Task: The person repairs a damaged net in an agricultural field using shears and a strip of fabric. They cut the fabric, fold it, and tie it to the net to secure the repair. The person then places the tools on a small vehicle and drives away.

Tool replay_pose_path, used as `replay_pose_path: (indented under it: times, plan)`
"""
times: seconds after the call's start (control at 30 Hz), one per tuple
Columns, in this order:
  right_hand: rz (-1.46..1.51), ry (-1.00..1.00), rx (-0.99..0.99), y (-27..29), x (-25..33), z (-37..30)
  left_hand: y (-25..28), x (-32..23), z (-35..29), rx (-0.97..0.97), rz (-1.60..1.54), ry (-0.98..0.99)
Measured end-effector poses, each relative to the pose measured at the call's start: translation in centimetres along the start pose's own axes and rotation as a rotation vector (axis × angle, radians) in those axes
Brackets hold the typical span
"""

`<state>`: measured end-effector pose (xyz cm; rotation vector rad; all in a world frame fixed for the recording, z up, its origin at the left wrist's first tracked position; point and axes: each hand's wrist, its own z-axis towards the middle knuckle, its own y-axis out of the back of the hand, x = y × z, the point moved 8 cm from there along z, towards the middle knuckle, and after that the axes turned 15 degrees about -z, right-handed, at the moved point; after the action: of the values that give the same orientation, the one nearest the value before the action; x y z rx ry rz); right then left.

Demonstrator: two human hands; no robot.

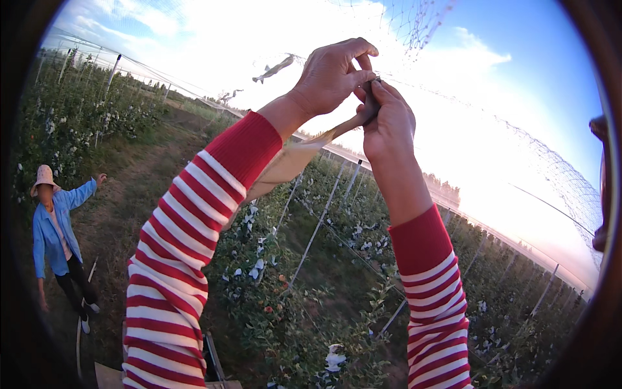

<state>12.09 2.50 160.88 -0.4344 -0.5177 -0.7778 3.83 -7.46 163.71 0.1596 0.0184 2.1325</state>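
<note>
Both my arms, in red-and-white striped sleeves, are raised against the bright sky. A pale tan post (286,163) rises behind my left forearm and narrows toward its top. At that top, my right hand (392,122) closes on a dark cap-like piece (371,109), thumb and fingers pressed around it. My left hand (332,74) is bent over the same spot, its fingers curled and its thumb tip close to my right fingertips. Whatever my left fingers pinch is too small to make out.
Netting (414,26) hangs overhead, with more netting (570,175) at the right. Below stand rows of leafy fruit trees (272,292) with white bags, between slanting poles (317,223). A person (61,217) in a blue shirt and hat stands on the path at the left.
</note>
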Motion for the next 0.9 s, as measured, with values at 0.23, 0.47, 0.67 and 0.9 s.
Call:
replay_pose_path:
  times: [0.23, 0.47, 0.67, 0.9]
  plan:
    - [0.033, 0.089, -0.002, 0.3, -0.1, 0.6, -0.2, 0.7, -0.7, -0.069, 0.032, -0.065]
    - [0.079, -0.016, 0.279, -0.6, -1.8, 0.9, 0.6, 1.1, -1.4, -0.036, -0.041, -0.069]
    - [0.024, -0.056, 0.417, -1.3, -2.4, 0.9, 0.9, 1.2, -1.2, -0.038, 0.161, -0.112]
    - [0.148, -0.086, 0.487, -0.9, -2.3, 0.0, -0.1, -0.6, -1.6, -0.083, 0.444, -0.150]
